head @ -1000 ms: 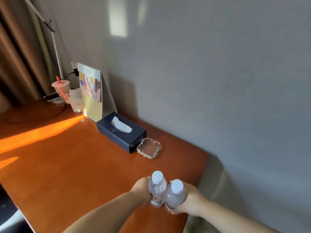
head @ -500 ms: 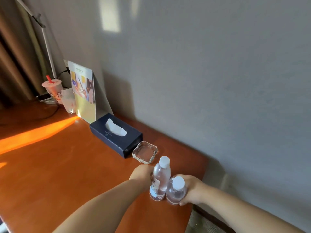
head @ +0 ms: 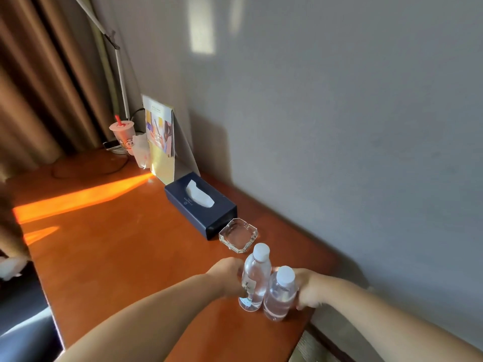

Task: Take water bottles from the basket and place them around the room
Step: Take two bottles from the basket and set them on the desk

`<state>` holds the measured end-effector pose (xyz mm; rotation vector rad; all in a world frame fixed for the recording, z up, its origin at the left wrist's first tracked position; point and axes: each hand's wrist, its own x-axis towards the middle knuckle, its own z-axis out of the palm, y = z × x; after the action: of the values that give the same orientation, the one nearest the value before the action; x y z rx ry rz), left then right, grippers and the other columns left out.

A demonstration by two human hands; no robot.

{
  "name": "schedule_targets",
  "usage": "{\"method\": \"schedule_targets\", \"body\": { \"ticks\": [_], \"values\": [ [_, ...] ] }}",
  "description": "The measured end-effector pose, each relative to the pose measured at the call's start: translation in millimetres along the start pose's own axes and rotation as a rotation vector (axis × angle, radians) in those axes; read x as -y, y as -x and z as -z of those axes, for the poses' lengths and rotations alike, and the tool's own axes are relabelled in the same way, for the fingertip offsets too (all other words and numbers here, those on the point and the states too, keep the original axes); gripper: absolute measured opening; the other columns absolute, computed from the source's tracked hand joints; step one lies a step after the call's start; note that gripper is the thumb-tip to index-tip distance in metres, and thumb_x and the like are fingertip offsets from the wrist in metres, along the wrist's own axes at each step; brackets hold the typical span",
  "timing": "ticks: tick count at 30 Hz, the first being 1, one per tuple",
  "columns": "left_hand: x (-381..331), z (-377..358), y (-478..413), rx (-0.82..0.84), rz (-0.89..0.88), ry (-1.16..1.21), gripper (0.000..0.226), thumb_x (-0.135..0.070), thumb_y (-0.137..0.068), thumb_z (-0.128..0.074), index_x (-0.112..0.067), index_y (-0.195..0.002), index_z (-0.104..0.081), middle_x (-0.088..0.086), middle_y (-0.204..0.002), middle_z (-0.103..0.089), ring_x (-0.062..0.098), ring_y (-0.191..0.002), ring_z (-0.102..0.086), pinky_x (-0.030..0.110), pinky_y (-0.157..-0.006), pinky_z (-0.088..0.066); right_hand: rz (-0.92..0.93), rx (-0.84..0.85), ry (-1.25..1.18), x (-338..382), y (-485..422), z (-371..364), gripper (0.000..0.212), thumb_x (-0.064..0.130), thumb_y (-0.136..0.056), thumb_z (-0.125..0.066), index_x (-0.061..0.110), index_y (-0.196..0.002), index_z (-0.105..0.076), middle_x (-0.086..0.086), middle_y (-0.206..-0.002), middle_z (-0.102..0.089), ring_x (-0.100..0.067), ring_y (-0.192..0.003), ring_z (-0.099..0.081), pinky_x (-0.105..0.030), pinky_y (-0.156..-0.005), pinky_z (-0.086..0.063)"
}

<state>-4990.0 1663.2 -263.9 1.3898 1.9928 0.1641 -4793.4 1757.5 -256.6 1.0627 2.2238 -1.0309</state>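
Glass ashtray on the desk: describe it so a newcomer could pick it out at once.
Start at the orange-brown desk along the grey wall. Toward its right end lies a dark blue tissue box, and the ashtray sits between that box and two water bottles. It is the only low, clear, faceted dish; the bottles are tall with white caps.

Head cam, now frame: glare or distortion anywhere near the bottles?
Head view: orange sun streak blows out on the desk, far from the bottles; left bottle and right bottle sit in soft shade, caps legible; wide-angle stretch at the frame edges.
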Motion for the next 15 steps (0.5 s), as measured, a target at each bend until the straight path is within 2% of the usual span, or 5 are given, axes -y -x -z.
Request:
{"method": "schedule_targets", "body": {
  "ticks": [4, 8, 10, 13, 15],
  "values": [
    [0.6, -8.5, 6.0, -0.024, 0.038, -0.007, 0.043, -0.039, -0.07, -0.076, -0.024, -0.106, -0.058, -0.004, -0.099, -0.063, 0.016, -0.089, -0.061, 0.028, -0.075, -0.055, 0.083, -0.107, 0.045, -1.5, 2.0, 18.8, 0.062, -0.003, -0.086, -0.052, 0.021, -0.142, -0.04, -0.002, -0.134, -0.055, -0.012, -0.116, -0.053, -0.019, -0.093, -0.041],
    [4.7, -17.4, 8.0, -0.05, 0.018, -0.007, 0.049, -0.037, -0.068, -0.078, -0.028, -0.112, -0.059, -0.006, -0.107, -0.065, 0.017, -0.098, -0.06, 0.028, -0.084, -0.052, 0.14, -0.345, -0.277, 24.2, 13.6, 54.7, 0.045, -0.001, -0.087, -0.056, 0.02, -0.127, -0.058, -0.014, -0.121, -0.062, -0.021, -0.106, -0.061, -0.024, -0.089, -0.046],
    [6.5, -18.9, 7.7, -0.061, 0.024, 0.024, 0.046, -0.037, -0.068, -0.079, -0.029, -0.108, -0.059, -0.01, -0.1, -0.063, 0.015, -0.094, -0.059, 0.025, -0.079, -0.05, 0.252, -0.291, -0.305, 48.2, 21.3, 59.8, 0.042, 0.023, -0.078, -0.073, 0.026, -0.12, -0.063, -0.006, -0.112, -0.067, -0.017, -0.103, -0.064, -0.027, -0.092, -0.048],
    [5.1, -19.3, 3.6, -0.09, 0.014, 0.046, 0.035, -0.036, -0.07, -0.078, -0.032, -0.099, -0.058, -0.015, -0.087, -0.058, 0.011, -0.085, -0.057, 0.02, -0.071, -0.046, 0.331, -0.208, 0.183, 81.5, 22.9, 47.5, 0.064, 0.058, -0.06, -0.071, 0.036, -0.118, -0.059, 0.011, -0.112, -0.064, -0.01, -0.104, -0.06, -0.03, -0.09, -0.05],
    [0.9, -17.4, -1.4, -0.117, 0.014, 0.061, 0.036, -0.035, -0.071, -0.078, -0.031, -0.101, -0.059, -0.013, -0.089, -0.06, 0.012, -0.085, -0.058, 0.022, -0.072, -0.049, 0.37, -0.303, 0.412, 91.9, 16.2, 43.2, 0.049, 0.049, -0.067, -0.068, 0.03, -0.111, -0.062, 0.005, -0.11, -0.067, -0.019, -0.102, -0.061, -0.035, -0.084, -0.052]
  ]
}}
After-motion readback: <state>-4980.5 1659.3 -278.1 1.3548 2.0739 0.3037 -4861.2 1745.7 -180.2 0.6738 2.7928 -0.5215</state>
